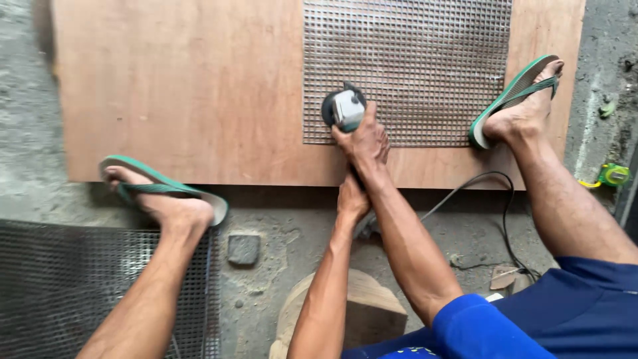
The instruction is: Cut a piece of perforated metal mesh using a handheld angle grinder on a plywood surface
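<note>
A grey and black angle grinder [344, 108] rests at the near left corner of a metal wire mesh sheet [425, 60], which lies on a plywood board [186, 86]. My right hand [364, 141] grips the grinder just behind its head. My left hand [352, 199] holds the tool's rear body, which is mostly hidden under both hands. My right foot in a green sandal [515, 100] presses on the near right corner of the mesh. My left foot, also in a green sandal [163, 193], sits at the board's near edge.
The grinder's black cable [488, 193] loops over the concrete floor to the right. A green and yellow tape measure [613, 174] lies at far right. A second mesh sheet [53, 286] covers the lower left. A small stone block [243, 248] and a round wooden block [372, 306] sit below.
</note>
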